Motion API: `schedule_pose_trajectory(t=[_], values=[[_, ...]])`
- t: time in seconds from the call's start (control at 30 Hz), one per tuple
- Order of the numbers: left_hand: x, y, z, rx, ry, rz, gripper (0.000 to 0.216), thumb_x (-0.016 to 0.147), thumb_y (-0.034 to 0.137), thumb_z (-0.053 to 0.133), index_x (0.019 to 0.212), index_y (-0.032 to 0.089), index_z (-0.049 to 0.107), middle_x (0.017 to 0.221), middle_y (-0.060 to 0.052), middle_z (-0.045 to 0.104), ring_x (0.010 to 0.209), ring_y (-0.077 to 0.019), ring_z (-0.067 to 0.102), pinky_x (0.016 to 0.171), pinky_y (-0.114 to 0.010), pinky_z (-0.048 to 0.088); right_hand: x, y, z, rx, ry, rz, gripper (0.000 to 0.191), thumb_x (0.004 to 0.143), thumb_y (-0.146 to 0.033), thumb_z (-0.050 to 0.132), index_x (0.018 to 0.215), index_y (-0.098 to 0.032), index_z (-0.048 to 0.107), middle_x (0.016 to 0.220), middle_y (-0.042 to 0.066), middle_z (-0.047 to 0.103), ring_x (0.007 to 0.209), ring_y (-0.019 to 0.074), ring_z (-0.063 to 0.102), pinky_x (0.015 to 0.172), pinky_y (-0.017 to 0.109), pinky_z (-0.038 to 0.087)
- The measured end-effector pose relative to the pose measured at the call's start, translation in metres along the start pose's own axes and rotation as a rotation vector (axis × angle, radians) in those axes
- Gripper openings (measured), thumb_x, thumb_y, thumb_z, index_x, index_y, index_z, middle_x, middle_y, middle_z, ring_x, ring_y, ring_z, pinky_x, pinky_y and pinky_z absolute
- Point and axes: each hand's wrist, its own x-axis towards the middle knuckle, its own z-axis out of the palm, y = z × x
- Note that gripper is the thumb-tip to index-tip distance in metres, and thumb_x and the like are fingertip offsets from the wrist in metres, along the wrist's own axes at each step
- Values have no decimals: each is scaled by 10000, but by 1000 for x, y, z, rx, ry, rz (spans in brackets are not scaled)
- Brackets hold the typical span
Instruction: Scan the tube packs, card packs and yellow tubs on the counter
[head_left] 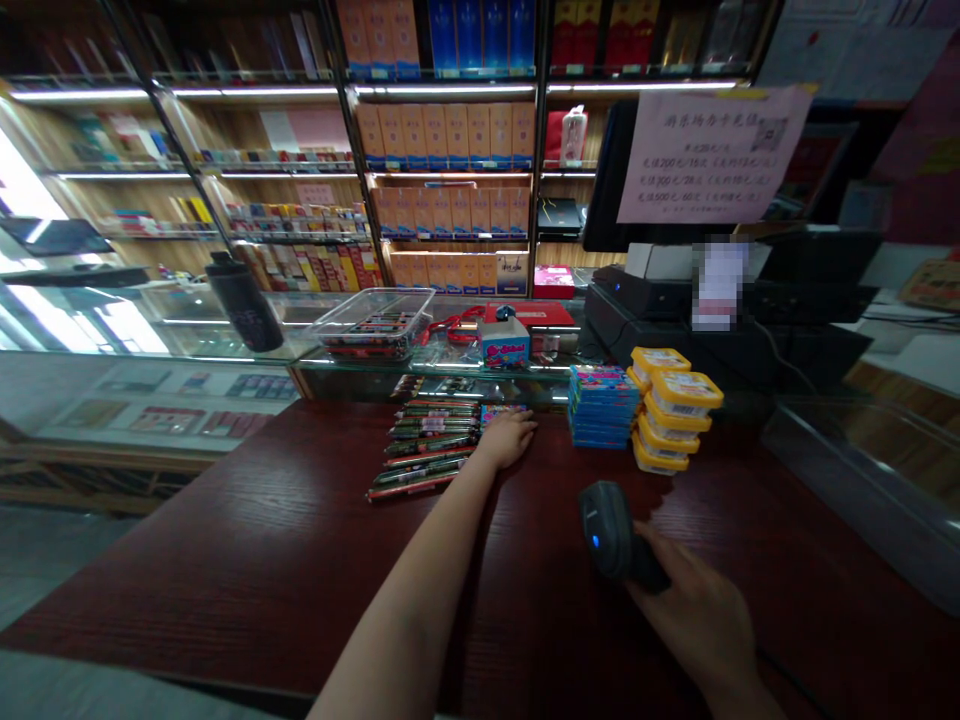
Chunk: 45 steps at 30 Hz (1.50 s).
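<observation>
My right hand [697, 600] is wrapped round the handle of a black barcode scanner [606, 530], which shows a small blue light. Stretched forward, my left hand [510, 438] has its fingers closed over the near side of a flat blue-and-pink packet [495, 410] on the counter; the hand partly hides it. Just left of that hand lie several long, thin sticks in dark green and red wrappers [431, 445], set in rows. A stack of blue packets [602, 405] stands to its right, beside piled yellow-lidded tubs [675, 410].
The dark red wooden counter [262, 540] meets a glass ledge carrying a clear plastic tub [375, 322], a small blue box [504, 345] and a dark bottle [244, 302]. A monitor with a paper sign [709, 155] stands back right; a clear bin [862, 490] sits at right.
</observation>
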Motion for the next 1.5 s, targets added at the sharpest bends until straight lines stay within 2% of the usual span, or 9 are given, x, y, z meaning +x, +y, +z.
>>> schedule_pose_trajectory(t=[0.4, 0.63, 0.7, 0.8, 0.93, 1.03, 1.23, 1.33, 1.5], values=[[-13, -21, -8, 9, -14, -57, 358, 876, 283, 431, 1164, 249, 641, 1357, -40, 534, 1273, -227, 448, 1088, -393, 309, 0, 1, 2, -2, -1, -1, 352, 828, -323, 537, 1172, -259, 569, 1104, 41, 692, 912, 213, 676, 683, 292, 518], [-24, 4, -23, 34, 1, -52, 431, 890, 330, 455, 1298, 206, 521, 1422, -104, 452, 1362, -254, 332, 1118, -431, 244, -2, -1, 1, -26, 16, 20, 344, 845, -341, 509, 1173, -253, 565, 1067, 36, 704, 851, 214, 688, 638, 303, 507], [-43, 12, -38, 40, 17, -5, 482, 898, 361, 447, 1353, 198, 458, 1452, -114, 407, 1388, -248, 281, 1135, -426, 204, -2, 0, 1, -11, 8, 18, 341, 847, -347, 509, 1172, -259, 562, 1074, 27, 702, 850, 210, 686, 651, 307, 508], [-92, 12, -64, 76, 25, 53, 603, 867, 426, 511, 1419, 245, 351, 1487, -85, 357, 1413, -239, 223, 1157, -434, 127, -4, 1, 1, -12, 1, 16, 355, 842, -353, 514, 1184, -269, 554, 1098, 15, 695, 836, 206, 688, 635, 314, 509], [-164, -12, -89, 190, 29, 46, 773, 805, 525, 573, 1458, 249, 265, 1497, -85, 335, 1417, -245, 210, 1166, -431, 90, -4, -2, -2, -26, 18, 25, 340, 844, -347, 499, 1165, -257, 567, 1088, 27, 698, 832, 208, 690, 629, 313, 516], [-195, -40, -96, 312, 21, -76, 709, 860, 516, 493, 1463, 229, 255, 1501, -94, 321, 1418, -231, 208, 1161, -426, 98, -4, -6, -5, -23, 28, 40, 343, 847, -365, 479, 1155, -249, 575, 1060, 36, 706, 820, 216, 693, 606, 313, 515], [-196, -80, -105, 383, -136, -45, 574, 910, 497, 406, 1439, 301, 300, 1487, -27, 358, 1412, -212, 227, 1156, -432, 69, -3, -7, -7, -9, 33, 14, 341, 853, -377, 463, 1157, -257, 564, 1043, 34, 707, 804, 214, 693, 584, 305, 505], [-194, -78, -108, 372, -121, -37, 604, 909, 520, 387, 1451, 279, 275, 1498, -42, 335, 1408, -211, 237, 1154, -419, 94, -4, -7, -6, -24, 31, 6, 338, 859, -370, 465, 1163, -254, 558, 1051, 34, 703, 815, 219, 690, 591, 316, 501], [-194, -55, -105, 309, -75, -20, 699, 884, 569, 396, 1468, 221, 233, 1507, -89, 310, 1407, -229, 239, 1148, -426, 142, -4, -8, -5, -28, 17, 25, 336, 853, -373, 488, 1166, -268, 553, 1031, 13, 706, 813, 220, 685, 607, 328, 494]])
